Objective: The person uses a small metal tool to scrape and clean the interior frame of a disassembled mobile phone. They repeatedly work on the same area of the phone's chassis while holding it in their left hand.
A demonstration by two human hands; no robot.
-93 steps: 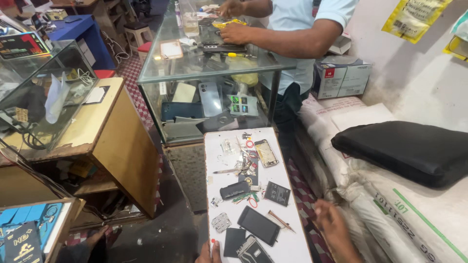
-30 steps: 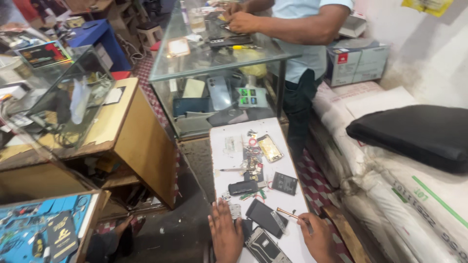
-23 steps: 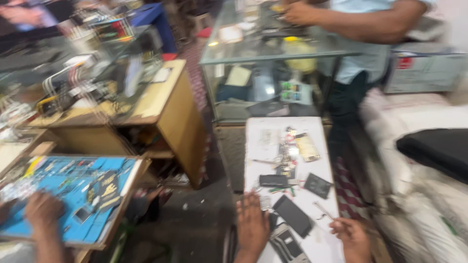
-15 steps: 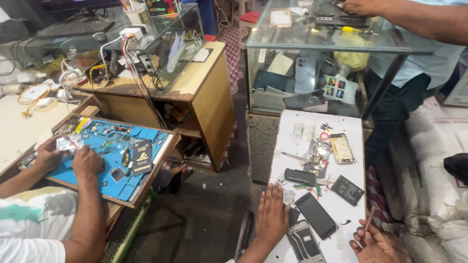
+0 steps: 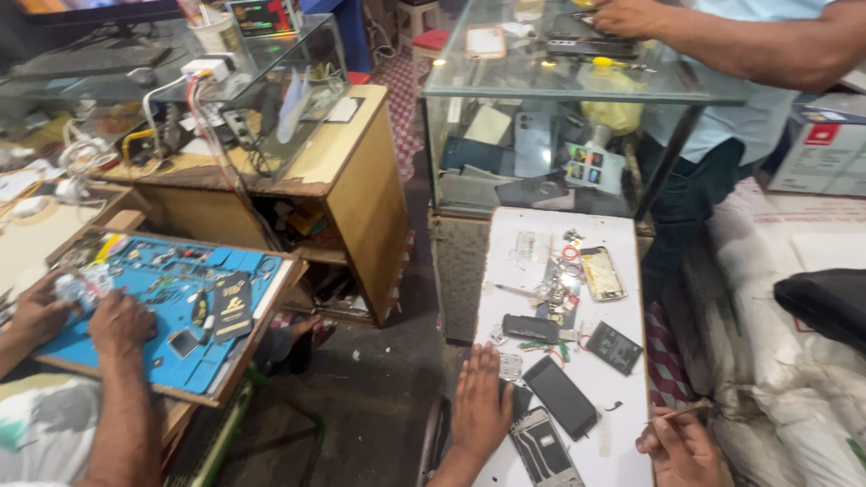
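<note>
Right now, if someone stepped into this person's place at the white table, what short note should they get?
Left hand: flat, palm down on the white table at its near left edge, holding nothing.
Right hand: closed on a thin stick-like tool, held at the table's right edge.
Between the hands: a dark phone lying flat and an opened phone body with its insides showing.
Further up: a dark rectangular part, a square black part, a gold-backed phone frame and scattered small parts.
Done: one phone lies open.
Left: the parts are still spread out, nothing reassembled.
</note>
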